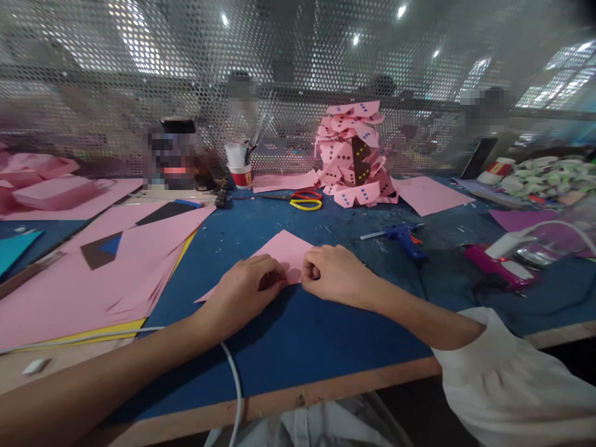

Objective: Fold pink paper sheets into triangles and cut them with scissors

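Observation:
A pink paper sheet [286, 245] with a pointed top lies on the blue table mat in front of me, its left corner showing beyond my wrist. My left hand [249, 285] pinches the sheet's near edge, thumb and fingertips together. Close to its right, my right hand [338, 273] is curled with its fingertips pressed together at the right part of that same edge. Both hands rest low over the mat, a small gap between them. The sheet's right corner is hidden behind my right hand.
Scissors [306, 200] with red and yellow handles lie beyond the sheet. A blue glue gun [404, 239] and a magenta one [500, 267] are at right. Pink sheets [102, 285] cover the left side. A folded-paper pile [338, 161] stands behind. A white cable [235, 372] crosses the front edge.

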Motion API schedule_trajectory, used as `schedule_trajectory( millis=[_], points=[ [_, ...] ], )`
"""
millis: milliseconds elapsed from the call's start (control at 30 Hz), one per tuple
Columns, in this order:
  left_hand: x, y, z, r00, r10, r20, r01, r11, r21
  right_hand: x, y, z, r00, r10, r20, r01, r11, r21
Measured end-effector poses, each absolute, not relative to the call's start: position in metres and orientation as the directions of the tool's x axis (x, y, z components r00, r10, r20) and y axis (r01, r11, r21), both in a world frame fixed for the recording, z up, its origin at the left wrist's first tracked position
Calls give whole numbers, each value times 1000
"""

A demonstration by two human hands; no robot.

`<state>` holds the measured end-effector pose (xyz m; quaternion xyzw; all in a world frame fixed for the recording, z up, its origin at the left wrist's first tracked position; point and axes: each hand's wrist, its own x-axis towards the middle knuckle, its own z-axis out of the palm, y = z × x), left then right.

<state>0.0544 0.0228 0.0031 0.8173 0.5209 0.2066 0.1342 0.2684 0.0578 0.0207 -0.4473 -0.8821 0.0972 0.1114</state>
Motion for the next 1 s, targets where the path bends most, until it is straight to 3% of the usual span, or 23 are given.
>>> schedule_trajectory(
  millis=[333,1000],
  points=[
    [52,25,-1,377,896,235,793,-444,417,272,58,23,-575,812,101,777,580,-244],
    [53,24,2,352,922,160,790,-384,478,282,60,26,-582,808,91,778,585,-228]
  ],
)
